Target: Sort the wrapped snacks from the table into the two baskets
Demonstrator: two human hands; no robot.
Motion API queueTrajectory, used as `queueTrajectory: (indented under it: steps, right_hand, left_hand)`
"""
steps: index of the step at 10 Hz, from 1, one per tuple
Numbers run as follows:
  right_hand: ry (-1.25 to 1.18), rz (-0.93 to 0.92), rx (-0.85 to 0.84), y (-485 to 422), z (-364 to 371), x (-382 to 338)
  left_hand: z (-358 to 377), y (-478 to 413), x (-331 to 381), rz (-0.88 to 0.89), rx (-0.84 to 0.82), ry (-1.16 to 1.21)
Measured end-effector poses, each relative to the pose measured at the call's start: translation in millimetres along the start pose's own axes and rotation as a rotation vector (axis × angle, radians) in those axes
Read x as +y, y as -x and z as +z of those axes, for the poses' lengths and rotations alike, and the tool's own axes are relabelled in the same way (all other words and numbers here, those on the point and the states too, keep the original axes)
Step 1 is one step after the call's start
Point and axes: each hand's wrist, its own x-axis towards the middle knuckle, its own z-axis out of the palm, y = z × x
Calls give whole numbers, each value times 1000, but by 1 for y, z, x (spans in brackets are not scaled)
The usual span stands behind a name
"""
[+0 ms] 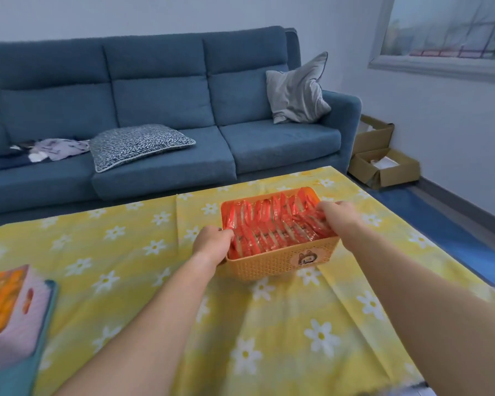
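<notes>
Left forearm [155,324] and right forearm [426,295] stretch out from me over the yellow flowered cloth [269,344] toward the orange basket [272,264]. My left hand [212,244] clasps its near-left corner, fingers curled over the rim, I think to steady it. My right hand [337,215] sits at its right rim, fingers bent down among the red wrapped snacks [269,224]; whether it pinches packets or rim, I cannot tell. Those packets stand on edge in tight rows, likely so more fit. Well left of the orange basket, a pink basket [15,324] holds orange wrapped snacks [0,298]. No loose packets show around the orange basket, so I judge the sorting nearly finished. Beyond it stands a blue sofa [155,110].
</notes>
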Motion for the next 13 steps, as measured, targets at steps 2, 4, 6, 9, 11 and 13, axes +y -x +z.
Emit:
queueTrajectory:
  steps: [2,4,6,9,11,13]
  right_hand:
    - [43,-44,-224,96,59,-38]
    - [121,-85,-462,199,138,-61]
    - [134,-46,-671,300,227,-63]
    - [278,-82,-854,382,336,-27]
    - [286,-141,-824,385,377,-19]
    - [237,-160,-842,368,376,-25]
  left_hand:
    - [-126,57,-27,-62,188,38]
    - [-253,110,-85,-167,334,67]
    - [-368,163,-166,-307,458,47]
    - [-445,211,-261,-436,625,64]
    - [-457,205,-288,-392,667,62]
    - [-458,196,-286,-338,601,-46]
